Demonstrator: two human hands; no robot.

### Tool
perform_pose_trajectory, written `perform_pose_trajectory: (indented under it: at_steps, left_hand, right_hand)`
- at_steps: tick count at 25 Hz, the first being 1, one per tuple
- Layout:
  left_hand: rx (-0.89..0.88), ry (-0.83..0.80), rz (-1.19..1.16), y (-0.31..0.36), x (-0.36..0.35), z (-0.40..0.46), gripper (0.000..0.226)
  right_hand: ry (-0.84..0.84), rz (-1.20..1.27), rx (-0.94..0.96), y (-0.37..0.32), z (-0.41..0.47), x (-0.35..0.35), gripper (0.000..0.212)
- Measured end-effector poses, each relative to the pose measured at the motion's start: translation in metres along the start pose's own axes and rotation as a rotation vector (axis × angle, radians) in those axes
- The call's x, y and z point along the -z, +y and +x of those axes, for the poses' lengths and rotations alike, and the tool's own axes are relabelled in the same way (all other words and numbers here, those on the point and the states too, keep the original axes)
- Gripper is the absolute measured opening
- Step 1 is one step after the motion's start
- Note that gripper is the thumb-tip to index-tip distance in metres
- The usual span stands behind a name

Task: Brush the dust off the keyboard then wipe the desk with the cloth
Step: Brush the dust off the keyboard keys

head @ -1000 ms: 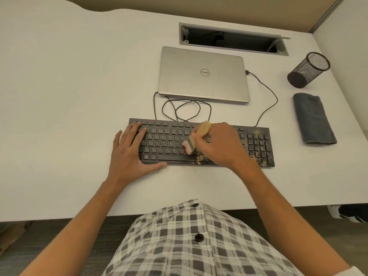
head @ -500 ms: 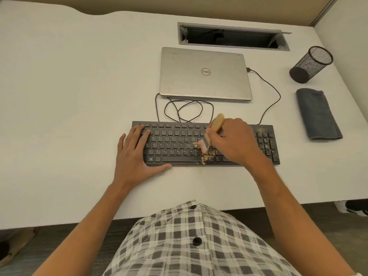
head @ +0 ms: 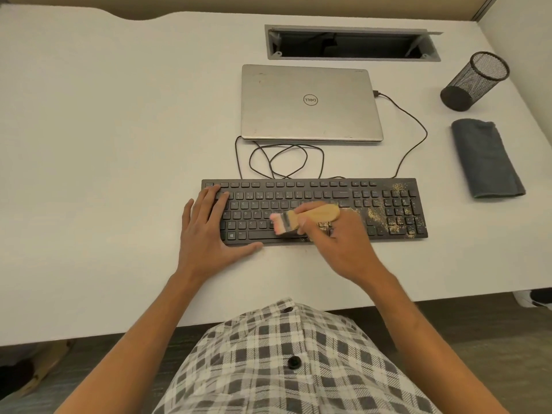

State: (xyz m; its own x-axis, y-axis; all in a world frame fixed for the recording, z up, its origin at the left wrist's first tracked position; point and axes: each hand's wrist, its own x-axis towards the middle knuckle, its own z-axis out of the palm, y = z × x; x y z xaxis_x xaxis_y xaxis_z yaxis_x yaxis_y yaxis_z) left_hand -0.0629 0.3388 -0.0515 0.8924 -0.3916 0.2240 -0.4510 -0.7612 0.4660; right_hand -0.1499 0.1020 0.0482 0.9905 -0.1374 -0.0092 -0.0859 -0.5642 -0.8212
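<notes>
A black keyboard [head: 298, 189] lies on the white desk [head: 119, 144], with tan dust [head: 379, 213] scattered over its right part and number pad. My right hand [head: 343, 243] grips a small wooden-handled brush [head: 313, 216] lying almost level, its pale bristles pointing left over the middle keys near the space bar. My left hand [head: 209, 231] rests flat on the keyboard's left end, fingers straight, thumb on the desk at the front edge. A folded grey cloth [head: 484, 159] lies at the right of the desk, apart from both hands.
A closed silver laptop [head: 310, 103] sits behind the keyboard, with a looped black cable [head: 286, 159] between them. A black mesh pen cup [head: 475, 82] stands at the far right. An open cable hatch [head: 352, 43] is at the desk's back.
The brush has swung from a steep angle to nearly level and swept left across the middle keys. My right hand has dropped toward the keyboard's front edge. My left hand has stayed put.
</notes>
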Motion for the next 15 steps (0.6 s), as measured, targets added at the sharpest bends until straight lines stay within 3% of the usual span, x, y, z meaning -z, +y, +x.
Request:
perform_pose_trajectory:
  at_steps: [3, 9, 13, 15]
  left_hand:
    - [-0.009, 0.007, 0.011, -0.001, -0.001, 0.0, 0.112]
    - [0.001, -0.012, -0.011, -0.001, 0.0, 0.0, 0.114]
    - [-0.005, -0.015, 0.001, -0.002, 0.0, 0.0, 0.115]
    - [-0.001, -0.014, 0.0, -0.002, 0.0, 0.0, 0.115]
  right_hand:
    - [-0.047, -0.072, 0.063, -0.003, -0.005, -0.023, 0.015]
    - [0.206, -0.303, 0.035, 0.019, -0.021, -0.011, 0.018]
    - [0.322, -0.371, -0.063, 0.026, -0.031, 0.006, 0.02]
    - [0.342, -0.371, -0.023, 0.02, -0.029, 0.004, 0.025]
